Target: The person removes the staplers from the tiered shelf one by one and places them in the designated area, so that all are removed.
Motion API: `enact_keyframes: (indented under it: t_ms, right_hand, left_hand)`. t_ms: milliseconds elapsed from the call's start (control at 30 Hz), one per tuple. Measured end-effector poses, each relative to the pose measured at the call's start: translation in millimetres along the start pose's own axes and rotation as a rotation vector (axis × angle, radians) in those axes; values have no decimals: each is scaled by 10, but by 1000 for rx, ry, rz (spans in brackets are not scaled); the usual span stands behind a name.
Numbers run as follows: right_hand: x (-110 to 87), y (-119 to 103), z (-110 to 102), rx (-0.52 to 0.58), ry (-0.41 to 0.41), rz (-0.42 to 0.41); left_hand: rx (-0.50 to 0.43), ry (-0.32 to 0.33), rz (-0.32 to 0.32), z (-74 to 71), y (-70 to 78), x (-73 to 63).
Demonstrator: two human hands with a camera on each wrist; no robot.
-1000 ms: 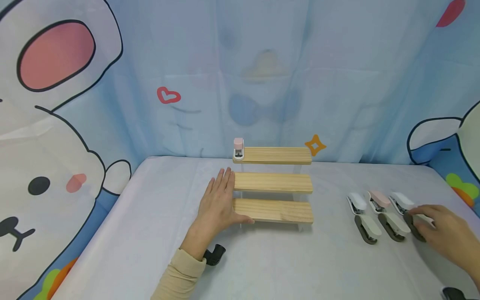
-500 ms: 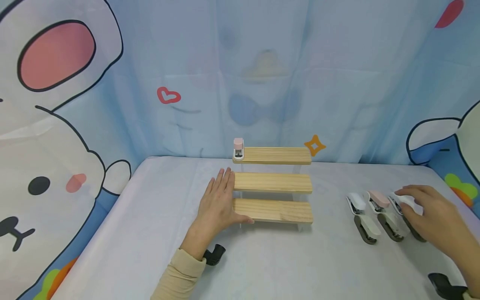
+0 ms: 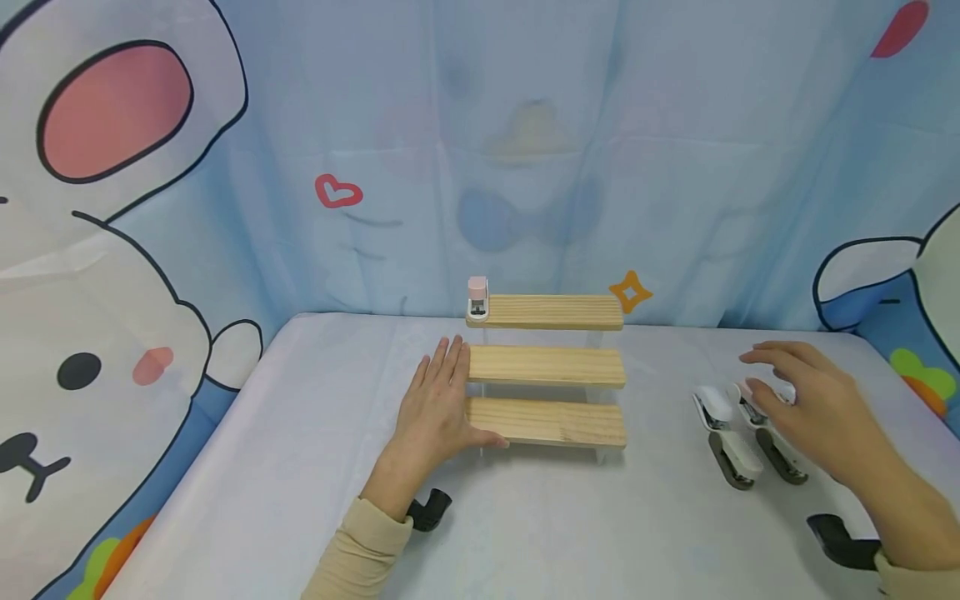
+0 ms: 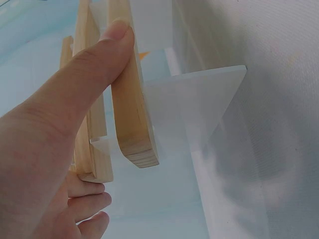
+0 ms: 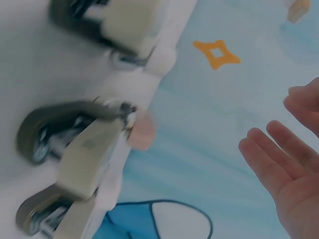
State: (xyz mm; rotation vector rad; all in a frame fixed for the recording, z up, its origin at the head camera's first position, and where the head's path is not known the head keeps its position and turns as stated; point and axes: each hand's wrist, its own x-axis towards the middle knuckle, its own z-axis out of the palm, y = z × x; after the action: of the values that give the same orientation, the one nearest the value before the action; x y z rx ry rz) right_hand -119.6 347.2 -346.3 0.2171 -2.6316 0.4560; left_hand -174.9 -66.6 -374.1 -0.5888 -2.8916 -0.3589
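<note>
My left hand (image 3: 435,408) rests against the left ends of a three-tier wooden shelf rack (image 3: 543,367). Its fingers lie fairly straight beside the planks, and in the left wrist view the thumb (image 4: 117,37) presses on the lowest plank (image 4: 132,104). A pink-and-white stapler (image 3: 477,298) stands on the top tier's left end. At the right, my right hand (image 3: 813,417) hovers over a group of staplers with nothing in its fingers. White stapler (image 3: 715,403) and pale green stapler (image 3: 737,458) lie at the group's left edge. The hand hides part of the group.
Clear side panels (image 4: 194,99) support the planks above a white-covered table (image 3: 600,525). A blue cartoon curtain (image 3: 555,167) hangs right behind the rack. Dark wrist-camera mounts stick out by both wrists. In the right wrist view, several staplers, such as the pale green one (image 5: 87,159), look blurred.
From the right end of the stapler group, my right hand has moved left and farther back over it, holding nothing. The left hand and the rack have stayed still.
</note>
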Motion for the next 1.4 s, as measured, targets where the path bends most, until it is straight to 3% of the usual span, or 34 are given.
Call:
enact_keyframes:
  t_ms: [400,767,1400]
  right_hand:
    - [223,-340,77,47,80,-131]
    - [402,-636,176,89,97,-199]
    - [682,-1087,295,205,50,-327]
  left_hand:
    - [3,-5,-1,3,-4,4]
    - [2,-6,-2,-2,1,5]
    - [-6,-15,-9,0,-3,9]
